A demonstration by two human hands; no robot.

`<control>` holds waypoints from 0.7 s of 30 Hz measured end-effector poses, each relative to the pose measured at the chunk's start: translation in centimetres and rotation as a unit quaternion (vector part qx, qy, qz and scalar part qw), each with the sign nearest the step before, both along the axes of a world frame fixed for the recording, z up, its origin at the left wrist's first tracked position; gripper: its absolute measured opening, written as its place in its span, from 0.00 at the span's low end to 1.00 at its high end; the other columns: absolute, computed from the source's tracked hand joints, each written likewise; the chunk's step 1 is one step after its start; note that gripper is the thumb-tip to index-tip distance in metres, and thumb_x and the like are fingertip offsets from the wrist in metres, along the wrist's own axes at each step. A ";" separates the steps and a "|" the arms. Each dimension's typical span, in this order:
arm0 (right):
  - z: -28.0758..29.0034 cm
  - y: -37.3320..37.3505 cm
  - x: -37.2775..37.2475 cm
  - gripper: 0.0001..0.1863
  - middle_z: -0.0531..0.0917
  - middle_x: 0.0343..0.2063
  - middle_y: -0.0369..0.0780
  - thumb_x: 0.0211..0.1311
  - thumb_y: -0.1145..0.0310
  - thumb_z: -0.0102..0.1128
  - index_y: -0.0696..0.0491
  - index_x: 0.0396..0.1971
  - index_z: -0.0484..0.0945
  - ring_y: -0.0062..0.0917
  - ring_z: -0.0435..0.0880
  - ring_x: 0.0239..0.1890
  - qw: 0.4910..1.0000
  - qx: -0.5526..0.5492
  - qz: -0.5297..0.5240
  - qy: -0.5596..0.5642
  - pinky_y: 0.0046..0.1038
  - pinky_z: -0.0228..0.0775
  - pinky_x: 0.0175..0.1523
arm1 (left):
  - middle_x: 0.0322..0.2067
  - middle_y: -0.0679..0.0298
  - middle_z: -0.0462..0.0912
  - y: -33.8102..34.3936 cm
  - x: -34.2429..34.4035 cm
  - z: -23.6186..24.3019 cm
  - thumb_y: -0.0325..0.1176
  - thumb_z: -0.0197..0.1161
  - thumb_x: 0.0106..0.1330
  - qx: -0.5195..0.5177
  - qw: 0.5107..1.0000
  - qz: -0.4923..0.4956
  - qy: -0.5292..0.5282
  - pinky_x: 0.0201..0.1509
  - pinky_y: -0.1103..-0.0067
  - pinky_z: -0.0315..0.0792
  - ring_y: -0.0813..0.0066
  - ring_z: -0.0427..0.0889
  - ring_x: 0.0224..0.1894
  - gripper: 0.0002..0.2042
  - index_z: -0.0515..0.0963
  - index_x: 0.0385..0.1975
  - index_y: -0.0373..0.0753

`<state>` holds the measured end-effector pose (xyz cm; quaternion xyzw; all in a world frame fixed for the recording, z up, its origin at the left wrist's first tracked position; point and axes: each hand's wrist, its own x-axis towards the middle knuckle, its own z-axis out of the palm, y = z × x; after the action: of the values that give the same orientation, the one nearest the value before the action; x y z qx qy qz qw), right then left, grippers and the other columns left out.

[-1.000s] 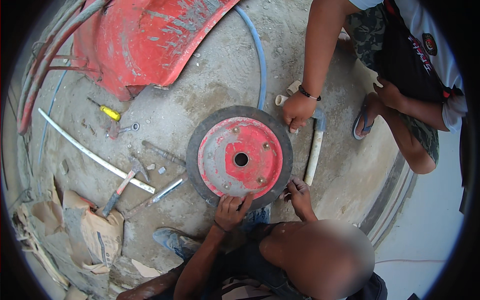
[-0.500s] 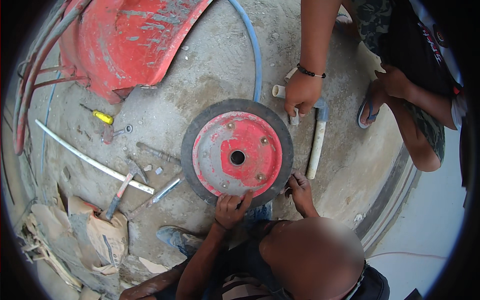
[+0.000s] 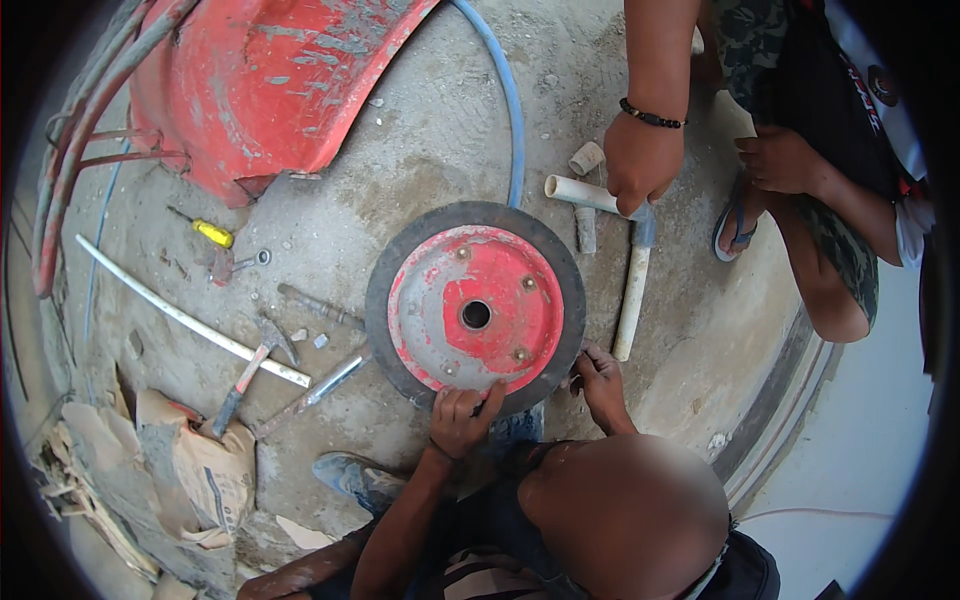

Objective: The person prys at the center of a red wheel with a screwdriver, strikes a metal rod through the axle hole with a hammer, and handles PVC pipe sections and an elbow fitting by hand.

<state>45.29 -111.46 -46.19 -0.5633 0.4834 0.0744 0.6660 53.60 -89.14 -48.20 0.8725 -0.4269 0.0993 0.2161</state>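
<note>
Wheel flat on concrete | left hand, right hand gripping tyre rim.

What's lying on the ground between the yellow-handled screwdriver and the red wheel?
In the head view, between the yellow-handled screwdriver and the red wheel lie a small wrench and a dark metal rod on dusty concrete.
</note>
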 end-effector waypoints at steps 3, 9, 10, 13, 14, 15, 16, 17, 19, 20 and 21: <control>0.0 0.0 -0.1 0.15 0.81 0.23 0.34 0.72 0.68 0.45 0.56 0.51 0.75 0.15 0.79 0.21 1.000 -0.002 -0.004 0.003 0.18 0.66 0.24 | 0.35 0.68 0.65 -0.1 0.1 0.2 0.30 0.61 0.57 0.004 1.000 -0.003 0.000 0.47 0.72 0.74 0.71 0.69 0.41 0.17 0.80 0.47 0.56; 0.1 -0.3 -0.4 0.15 0.81 0.24 0.34 0.72 0.66 0.46 0.55 0.50 0.76 0.15 0.79 0.22 1.000 -0.002 -0.010 -0.006 0.18 0.65 0.25 | 0.35 0.68 0.65 0.0 -0.2 0.0 0.30 0.59 0.57 0.003 1.000 -0.012 0.006 0.47 0.71 0.73 0.71 0.69 0.41 0.18 0.79 0.48 0.56; 0.2 -0.4 -0.4 0.15 0.81 0.24 0.34 0.72 0.66 0.46 0.55 0.50 0.76 0.15 0.79 0.22 1.000 -0.005 -0.015 -0.002 0.18 0.65 0.25 | 0.36 0.68 0.65 0.1 -0.2 0.1 0.30 0.59 0.58 0.007 1.000 -0.015 0.021 0.47 0.71 0.73 0.70 0.69 0.41 0.18 0.79 0.49 0.56; -0.1 -0.4 -0.4 0.14 0.81 0.23 0.34 0.72 0.65 0.48 0.55 0.49 0.78 0.15 0.79 0.22 1.000 0.007 0.003 0.014 0.18 0.65 0.25 | 0.35 0.66 0.63 0.0 0.3 0.0 0.27 0.60 0.56 -0.003 0.999 -0.027 0.041 0.41 0.70 0.71 0.69 0.69 0.37 0.19 0.79 0.49 0.52; 0.2 -0.4 -0.2 0.14 0.81 0.23 0.34 0.72 0.64 0.48 0.55 0.48 0.78 0.15 0.79 0.22 1.000 0.012 0.000 0.010 0.18 0.65 0.25 | 0.34 0.65 0.61 -0.1 0.5 0.2 0.25 0.61 0.55 -0.021 0.998 -0.036 0.041 0.35 0.69 0.70 0.68 0.69 0.33 0.20 0.79 0.49 0.49; 0.3 -0.4 -0.1 0.14 0.82 0.23 0.34 0.71 0.64 0.49 0.55 0.47 0.79 0.15 0.79 0.22 1.000 0.017 -0.002 0.007 0.18 0.64 0.25 | 0.34 0.65 0.61 -0.2 0.5 0.3 0.25 0.61 0.55 -0.019 0.998 -0.039 0.045 0.35 0.69 0.70 0.68 0.69 0.33 0.20 0.79 0.49 0.49; 0.3 -0.6 -0.3 0.14 0.82 0.23 0.34 0.71 0.64 0.49 0.55 0.47 0.79 0.15 0.79 0.22 1.000 0.020 -0.006 0.011 0.18 0.64 0.25 | 0.34 0.65 0.61 -0.3 0.5 0.4 0.25 0.61 0.55 -0.017 0.998 -0.040 0.041 0.34 0.70 0.69 0.69 0.69 0.32 0.20 0.79 0.49 0.49; 0.1 -0.9 -0.5 0.14 0.82 0.23 0.34 0.71 0.63 0.49 0.55 0.47 0.79 0.14 0.79 0.23 1.000 0.018 0.010 0.015 0.18 0.64 0.25 | 0.34 0.65 0.60 -0.4 0.6 0.5 0.24 0.61 0.55 -0.017 0.998 -0.039 0.035 0.33 0.70 0.69 0.69 0.68 0.31 0.20 0.79 0.49 0.48; -0.1 -1.6 -0.7 0.13 0.82 0.23 0.35 0.70 0.65 0.52 0.56 0.46 0.79 0.14 0.78 0.22 0.999 0.024 0.026 0.025 0.19 0.66 0.27 | 0.34 0.65 0.60 -0.4 0.6 0.5 0.24 0.61 0.55 -0.015 0.998 -0.044 0.050 0.32 0.70 0.69 0.69 0.68 0.31 0.20 0.79 0.49 0.49; -0.5 -1.8 -0.8 0.13 0.82 0.23 0.35 0.70 0.65 0.52 0.56 0.46 0.79 0.14 0.78 0.22 0.999 0.026 0.025 0.026 0.19 0.66 0.27 | 0.34 0.65 0.60 -0.4 0.6 0.5 0.24 0.61 0.55 -0.015 0.997 -0.047 0.062 0.31 0.70 0.68 0.69 0.68 0.31 0.20 0.79 0.49 0.49; -1.1 -2.0 -1.0 0.12 0.82 0.24 0.38 0.67 0.66 0.55 0.57 0.45 0.78 0.20 0.80 0.23 0.993 -0.088 0.080 0.012 0.23 0.68 0.29 | 0.34 0.65 0.60 -0.5 0.7 0.6 0.24 0.61 0.55 -0.014 0.997 -0.047 0.063 0.31 0.70 0.68 0.69 0.68 0.31 0.20 0.79 0.49 0.49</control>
<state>44.28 -113.46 -47.33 -0.6555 0.4495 0.0916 0.5998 54.30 -89.64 -47.63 0.8529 -0.4513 0.0396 0.2594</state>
